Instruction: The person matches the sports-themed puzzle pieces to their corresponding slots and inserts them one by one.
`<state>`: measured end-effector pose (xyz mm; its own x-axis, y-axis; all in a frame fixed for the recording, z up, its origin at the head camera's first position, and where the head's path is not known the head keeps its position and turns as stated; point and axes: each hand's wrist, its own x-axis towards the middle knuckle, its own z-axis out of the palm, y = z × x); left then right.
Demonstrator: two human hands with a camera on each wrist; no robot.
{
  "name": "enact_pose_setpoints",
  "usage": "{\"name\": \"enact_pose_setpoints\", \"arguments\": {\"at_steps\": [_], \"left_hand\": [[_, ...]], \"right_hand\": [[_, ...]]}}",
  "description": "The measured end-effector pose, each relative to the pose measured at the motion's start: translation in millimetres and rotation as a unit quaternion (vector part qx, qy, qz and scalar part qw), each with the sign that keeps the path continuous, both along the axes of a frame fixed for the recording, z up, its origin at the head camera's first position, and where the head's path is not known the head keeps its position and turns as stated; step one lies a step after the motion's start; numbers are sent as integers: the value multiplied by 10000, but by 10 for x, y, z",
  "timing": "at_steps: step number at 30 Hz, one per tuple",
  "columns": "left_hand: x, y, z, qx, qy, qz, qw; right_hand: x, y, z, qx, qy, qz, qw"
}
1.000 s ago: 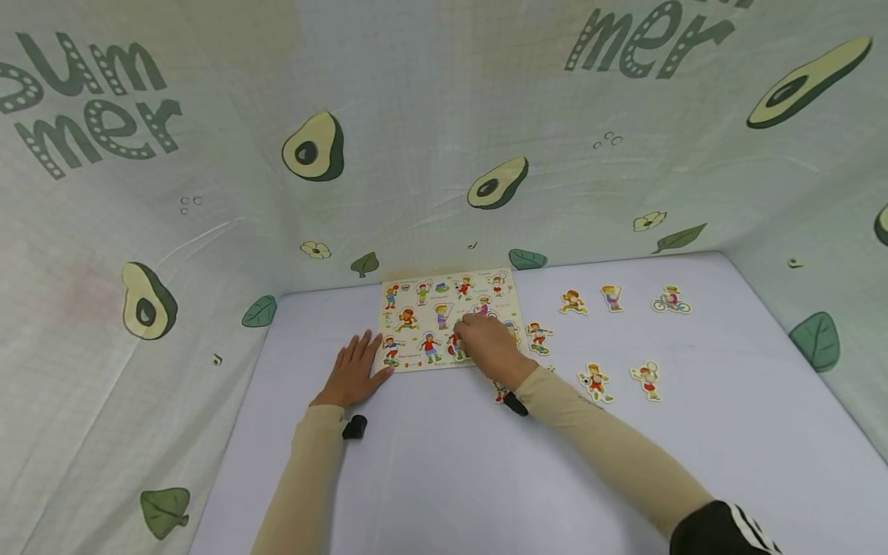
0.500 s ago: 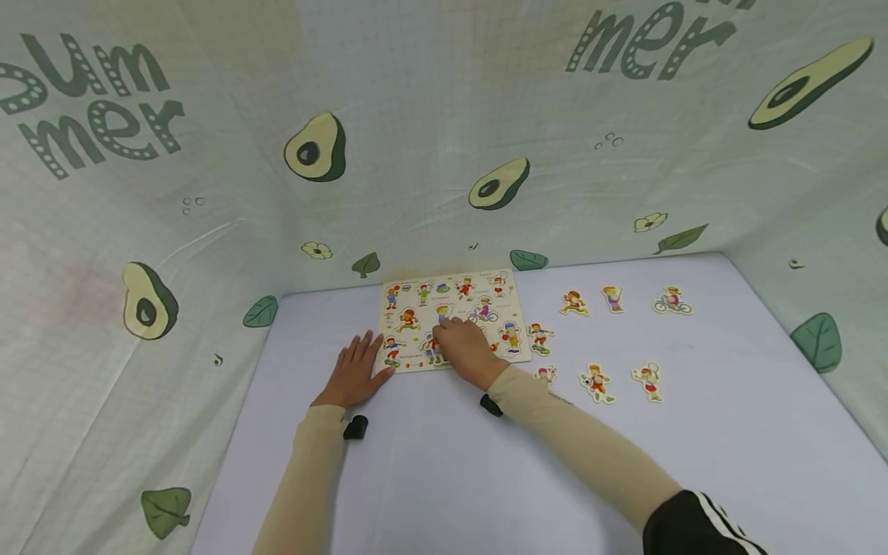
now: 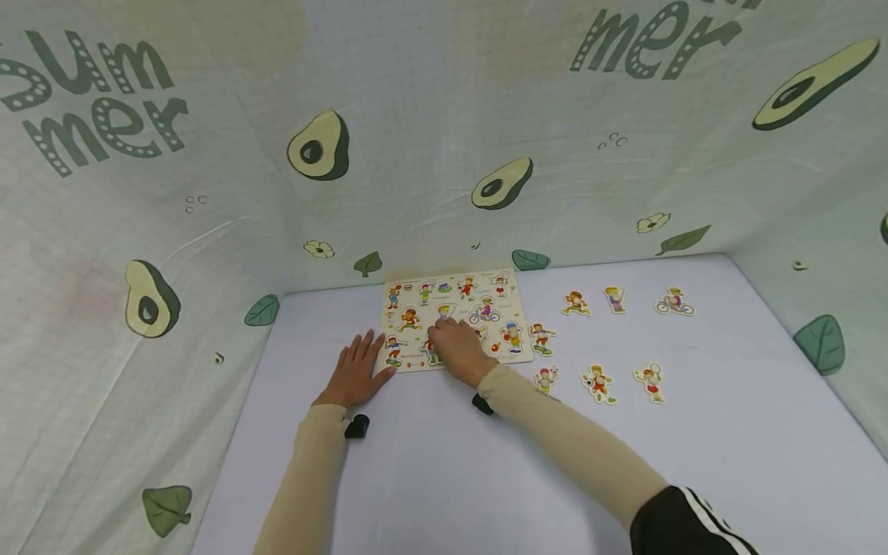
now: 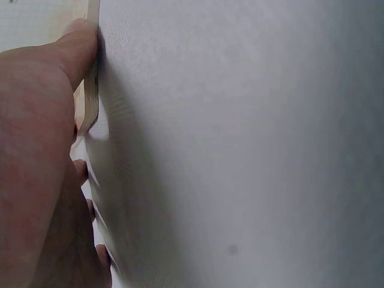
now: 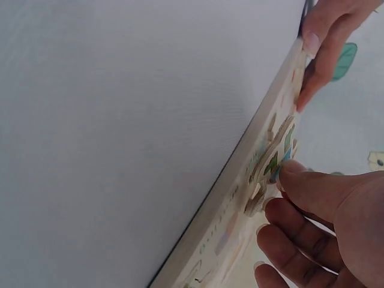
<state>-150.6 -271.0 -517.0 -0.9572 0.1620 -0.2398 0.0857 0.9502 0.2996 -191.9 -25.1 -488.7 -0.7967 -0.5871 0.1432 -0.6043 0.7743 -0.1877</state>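
A flat wooden puzzle board [image 3: 409, 365] printed with sporty children lies at the back of the table. My left hand [image 3: 352, 374] is spread flat at its left edge, with the thumb [image 4: 81, 45] over the board's corner. Low over the board's front part, my right hand [image 3: 461, 351] pinches a wooden child-figure puzzle piece [image 5: 275, 157] between thumb and fingers. That piece sits tilted against the board face in the right wrist view, overlapping a printed figure. Most of it is hidden by my right hand in the head view.
Several loose figure pieces lie to the right: a skateboarder [image 3: 541, 339] beside the board, a runner [image 3: 576, 302], a cyclist [image 3: 674, 302], a footballer [image 3: 598, 384] and a racket player [image 3: 650, 382]. A patterned cloth [image 3: 409, 223] stands behind the table.
My right hand has moved left across the board, from its right half to over the front middle figures, uncovering the ball-playing figure on the right. My left hand has stayed in place.
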Motion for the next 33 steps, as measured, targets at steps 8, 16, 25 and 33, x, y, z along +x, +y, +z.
{"name": "enact_pose_setpoints", "arguments": {"at_steps": [8, 16, 25, 33], "left_hand": [[1, 7, -11, 23, -24, -27, 10000], [7, 22, 7, 53, 15, -23, 10000], [7, 13, 8, 64, 1, 20, 10000], [14, 26, 27, 15, -17, 36, 10000]], "right_hand": [[7, -45, -44, 138, 74, -62, 9999], [-18, -102, -54, 233, -71, -69, 9997], [-36, -150, -56, 538, -96, -179, 9983], [-23, -189, -34, 828, -34, -337, 9960]]}}
